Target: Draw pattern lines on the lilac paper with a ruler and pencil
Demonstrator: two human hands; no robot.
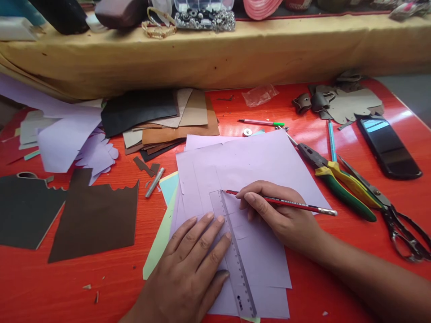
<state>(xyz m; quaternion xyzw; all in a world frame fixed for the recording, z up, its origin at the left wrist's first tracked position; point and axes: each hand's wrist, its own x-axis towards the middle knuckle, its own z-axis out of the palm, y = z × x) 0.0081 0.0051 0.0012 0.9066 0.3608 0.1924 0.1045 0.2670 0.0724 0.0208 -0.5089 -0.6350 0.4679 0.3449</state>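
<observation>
Several sheets of lilac paper (266, 161) lie stacked in front of me, with thin pencil lines drawn on the top one. A clear plastic ruler (240, 273) rests on that sheet, slanting down to the right. My left hand (195, 264) lies flat with fingers spread, its fingertips pressing the ruler and paper. In my right hand (276, 208) is a red and black pencil (296, 203), pinched between thumb and fingers. The pencil's point is at the ruler's upper end, by its right edge. My palm hides part of the ruler's left side.
Pliers (336, 179), scissors (387, 211) and a phone (390, 148) lie on the right. Leather pieces (155, 112) are stacked behind the paper. Brown leather (97, 220) and lilac paper cutouts (97, 154) lie left. A cloth-covered ledge (215, 58) with supplies runs along the back.
</observation>
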